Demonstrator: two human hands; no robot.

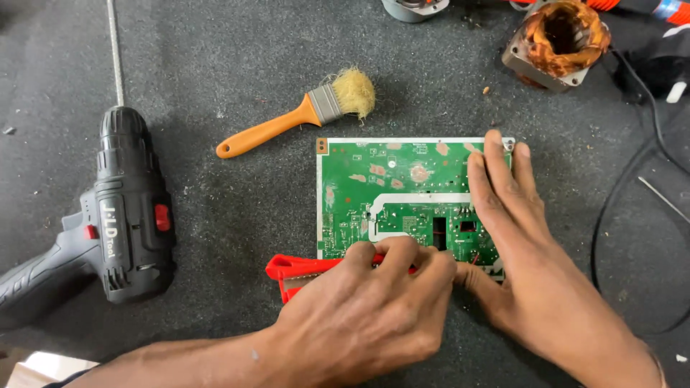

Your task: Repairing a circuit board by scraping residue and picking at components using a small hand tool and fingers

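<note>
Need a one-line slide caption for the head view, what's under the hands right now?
Left hand works a red-handled tool at a green circuit board while right hand presses it flat on grey mat.

Two bare forearms and hands are seen from above. No sleeves, gloves or rings are worn on the left hand (366,316) or the right hand (521,251). A thin pale band is glimpsed at the right wrist, near the frame's edge.
</note>
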